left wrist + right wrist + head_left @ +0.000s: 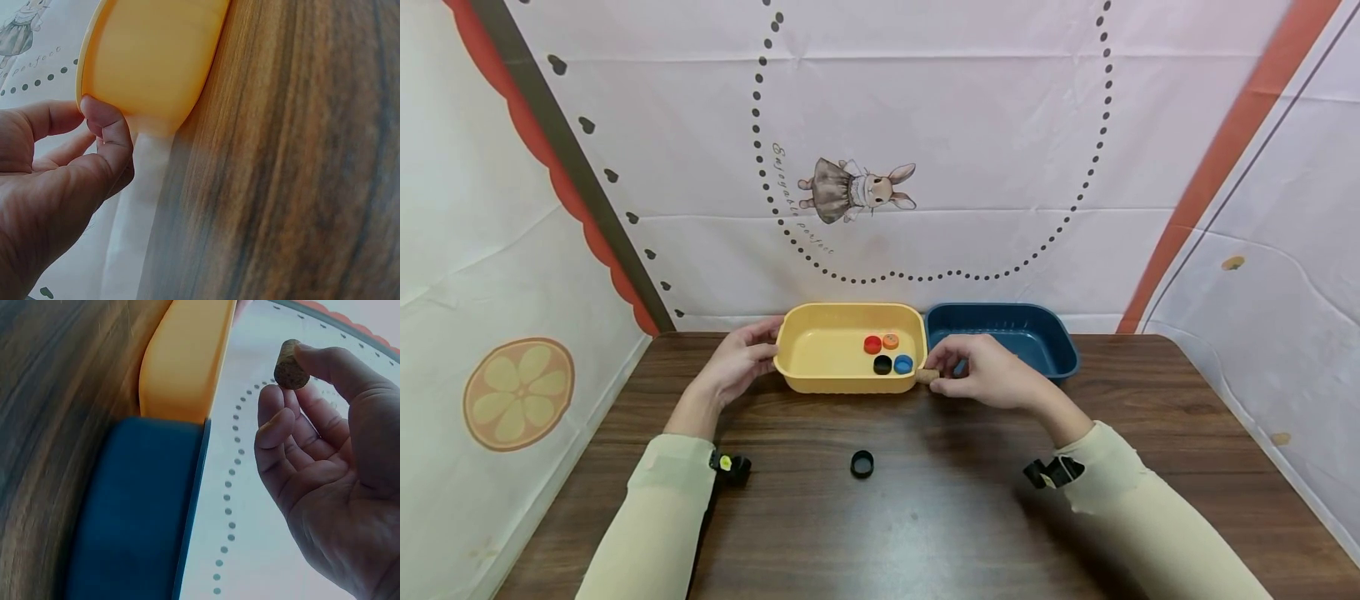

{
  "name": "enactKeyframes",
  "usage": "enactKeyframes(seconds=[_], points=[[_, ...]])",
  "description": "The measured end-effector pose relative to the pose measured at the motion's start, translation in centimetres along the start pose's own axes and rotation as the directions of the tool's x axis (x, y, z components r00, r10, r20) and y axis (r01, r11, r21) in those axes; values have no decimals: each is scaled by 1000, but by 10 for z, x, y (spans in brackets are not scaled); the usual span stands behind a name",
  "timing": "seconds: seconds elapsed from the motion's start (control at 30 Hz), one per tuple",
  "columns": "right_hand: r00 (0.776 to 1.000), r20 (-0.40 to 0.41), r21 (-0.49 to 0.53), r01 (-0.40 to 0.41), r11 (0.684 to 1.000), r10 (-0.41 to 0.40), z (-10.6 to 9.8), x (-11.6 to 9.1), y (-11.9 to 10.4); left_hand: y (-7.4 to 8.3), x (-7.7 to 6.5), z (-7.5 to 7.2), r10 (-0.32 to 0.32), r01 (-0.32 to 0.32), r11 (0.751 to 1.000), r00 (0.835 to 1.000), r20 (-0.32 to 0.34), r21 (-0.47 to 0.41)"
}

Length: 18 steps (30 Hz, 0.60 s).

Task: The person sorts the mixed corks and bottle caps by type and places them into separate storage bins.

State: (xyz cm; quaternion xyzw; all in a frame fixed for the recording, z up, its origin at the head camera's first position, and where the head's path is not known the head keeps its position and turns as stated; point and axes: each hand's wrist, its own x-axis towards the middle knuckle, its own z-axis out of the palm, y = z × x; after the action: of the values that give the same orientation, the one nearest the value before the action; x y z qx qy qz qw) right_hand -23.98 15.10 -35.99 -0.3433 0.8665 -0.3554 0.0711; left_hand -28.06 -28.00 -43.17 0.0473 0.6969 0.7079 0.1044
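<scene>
My right hand (992,371) pinches a cork (292,364) between thumb and fingers, near the right end of the yellow bin (820,386). In the yellow bin lie a red bottle cap (872,344), an orange cap (891,341), a black cap (882,364) and a blue cap (903,364), grouped toward its right side. At the bin's left end, my left hand (737,362) grips the rim with thumb and fingertips, as the left wrist view shows. The navy bin (1067,358) stands beside the yellow one, partly hidden behind my right hand.
A black ring-shaped cap (862,464) lies on the brown wooden table (820,533), in front of the yellow bin and between my forearms. A printed white cloth (985,167) rises behind both bins, and more cloth hangs at the sides.
</scene>
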Motion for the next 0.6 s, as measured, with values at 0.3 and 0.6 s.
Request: enactKeyframes(seconds=[0.3, 0.6], points=[[998, -65, -41, -20, 999, 17, -10, 3, 18, 1, 0, 1, 5, -5, 1000, 1000, 12, -2], [992, -109, -51, -66, 997, 60, -18, 9, 38, 1, 0, 0, 2, -2, 1000, 1000, 9, -1]])
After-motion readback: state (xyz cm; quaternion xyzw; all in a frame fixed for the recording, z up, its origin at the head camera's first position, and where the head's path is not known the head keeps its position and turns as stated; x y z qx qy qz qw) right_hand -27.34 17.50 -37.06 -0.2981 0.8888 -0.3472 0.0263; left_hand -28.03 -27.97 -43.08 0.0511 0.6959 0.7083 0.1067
